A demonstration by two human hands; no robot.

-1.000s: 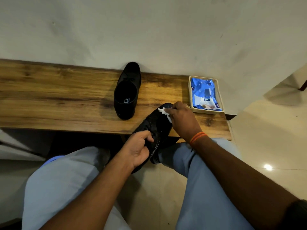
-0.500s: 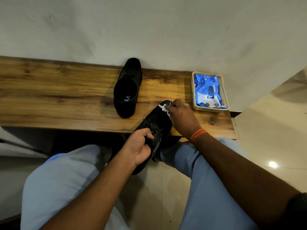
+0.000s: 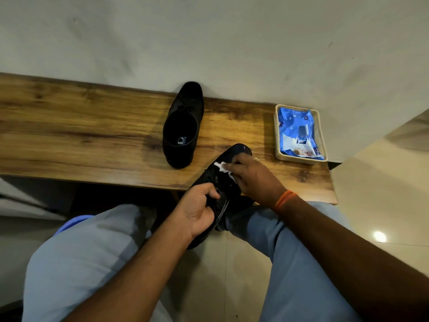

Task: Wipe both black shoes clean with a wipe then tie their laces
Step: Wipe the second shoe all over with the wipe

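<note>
**Asker:** So what has changed in the last second?

**Describer:** Very little in position. The right hand (image 3: 253, 175) presses a crumpled white wipe (image 3: 223, 167) against the toe end of a glossy black leather shoe (image 3: 222, 180), as it did a second ago; the wipe has slid only slightly along the upper. The fingers are curled over the wipe, pinching it.

**Asker:** And the other hand?

**Describer:** The left hand (image 3: 197, 211) grips the same shoe at its heel end, thumb and fingers wrapped round it, as before. The shoe is tilted, its toe over the near edge of the brown wooden bench (image 3: 81, 135), its heel out past that edge above the person's knees.

**Asker:** Where is the second shoe?

**Describer:** A matte black lace-up shoe (image 3: 182, 126) stands untouched on the bench, toe at the far edge by the wall. A blue wipe packet (image 3: 298, 135) lies in a cream plastic tray (image 3: 277, 135) near the bench's right end.

**Asker:** Meaning?

**Describer:** Probably the first shoe is mid-wipe; the second, and all lacing, remain.
</note>
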